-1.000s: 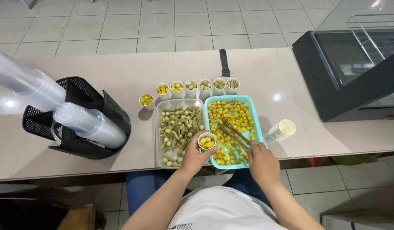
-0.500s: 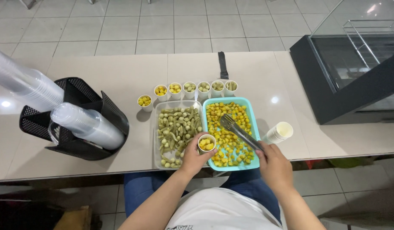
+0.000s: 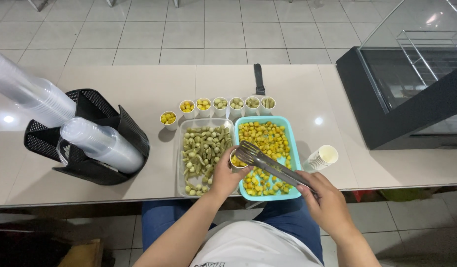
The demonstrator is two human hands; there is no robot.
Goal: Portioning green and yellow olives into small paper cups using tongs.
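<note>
Head view, looking down at a pale beige counter [image 3: 139, 84] and the person's two bare hands; the left hand [image 3: 224, 174] is wrapped around a small white paper cup [image 3: 234, 162], fingers closed on its side, holding it upright over the seam between two trays; the right hand [image 3: 323, 199] is clamped around the handle end of a pair of long metal tongs [image 3: 268, 164], which slant up and left from that grip so that their flat tips rest over the mouth of the held cup; whether the tips pinch anything cannot be told. Just left of the cup lies a clear rectangular plastic tray of green bite-sized pieces [image 3: 204, 151]; directly under the tongs sits a turquoise rectangular tray of yellow pieces [image 3: 268, 141], touching the clear tray along its side. Beyond both trays, further from the hands, stands a curved row of seven small white cups [image 3: 218, 105], the left ones filled with yellow pieces and the right ones with green. Just past the right end of that row lies a black handle [image 3: 258, 79], pointing away. To the right of the tongs' handle, near the counter's front edge, a stack of white paper cups [image 3: 321, 158] lies on its side. Well to the left of the left hand sits a black mesh holder [image 3: 97, 136] with sleeves of clear plastic cups [image 3: 102, 144] lying in it. Far right stands a dark glass-fronted display case [image 3: 411, 89].
</note>
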